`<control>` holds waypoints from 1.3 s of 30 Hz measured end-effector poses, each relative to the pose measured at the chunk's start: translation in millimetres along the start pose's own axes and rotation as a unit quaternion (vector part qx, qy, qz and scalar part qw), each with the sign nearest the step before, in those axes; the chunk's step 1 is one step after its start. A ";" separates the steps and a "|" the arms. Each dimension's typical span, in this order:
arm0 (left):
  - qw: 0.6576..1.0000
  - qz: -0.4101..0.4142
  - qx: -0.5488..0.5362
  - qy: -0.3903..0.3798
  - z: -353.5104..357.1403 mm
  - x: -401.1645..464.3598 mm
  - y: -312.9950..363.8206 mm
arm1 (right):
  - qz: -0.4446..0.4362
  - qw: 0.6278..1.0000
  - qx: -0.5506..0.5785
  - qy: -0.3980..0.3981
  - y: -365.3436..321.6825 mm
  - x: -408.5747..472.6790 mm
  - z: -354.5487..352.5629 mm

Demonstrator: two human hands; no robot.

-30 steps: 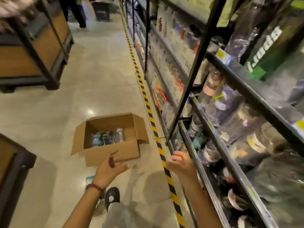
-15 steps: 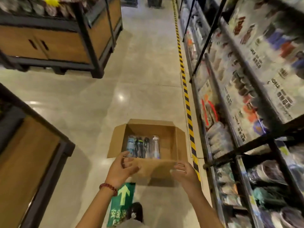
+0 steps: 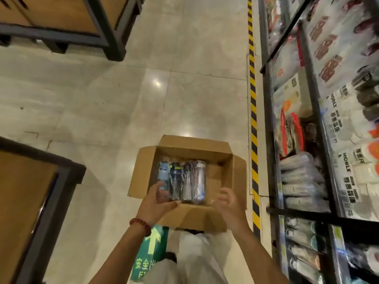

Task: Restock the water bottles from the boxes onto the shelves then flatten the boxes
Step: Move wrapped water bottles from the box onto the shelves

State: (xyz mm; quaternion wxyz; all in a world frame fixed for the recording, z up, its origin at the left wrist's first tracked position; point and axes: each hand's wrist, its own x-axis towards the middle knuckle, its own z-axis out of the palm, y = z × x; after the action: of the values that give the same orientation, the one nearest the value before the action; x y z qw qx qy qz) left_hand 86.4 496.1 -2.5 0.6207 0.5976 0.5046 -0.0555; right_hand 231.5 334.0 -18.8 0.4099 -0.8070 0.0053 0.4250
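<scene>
An open cardboard box (image 3: 225, 152) sits on the floor in front of me, all flaps folded out. Inside lie several plastic-wrapped water bottles side by side: a blue one (image 3: 163, 173) at the left, a dark one (image 3: 175, 177), a grey one (image 3: 187, 181) and a clear one (image 3: 199, 179). My left hand (image 3: 158, 203) reaches over the near edge with fingers spread, just at the blue bottle's lower end. Over the near right corner hovers my right hand (image 3: 229, 208), fingers loosely curled and holding nothing.
Black metal shelves (image 3: 311, 111) packed with bagged goods run along the right, with bottles (image 3: 303, 240) on a low shelf. Yellow-black tape (image 3: 253, 111) marks the floor beside them. Wooden display stands sit at the left (image 3: 30, 201) and top left (image 3: 82, 21). A green arrow sign (image 3: 151, 244) lies underfoot.
My view turned from the shelves down onto the box. Both hands moved from near the shelf to over the box's near edge, the left now at the blue bottle.
</scene>
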 end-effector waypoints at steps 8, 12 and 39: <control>0.995 -0.096 0.037 -0.012 43.1 164.6 -50.3 | 0.046 0.996 -0.063 -0.031 40.8 175.8 30.4; 0.989 -0.130 0.075 -0.005 65.1 249.4 -93.9 | 0.082 0.992 -0.091 -0.039 90.9 255.7 50.1; 0.946 -0.273 0.153 0.083 156.6 487.2 -325.1 | 0.090 0.989 -0.118 -0.018 315.6 494.9 145.5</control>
State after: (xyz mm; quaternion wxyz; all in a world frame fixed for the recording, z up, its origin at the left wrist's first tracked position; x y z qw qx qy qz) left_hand 191.8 540.4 -598.0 0.4392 0.5275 0.6831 -0.2495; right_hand 335.7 389.6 -611.9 0.2715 -0.8381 0.0202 0.4727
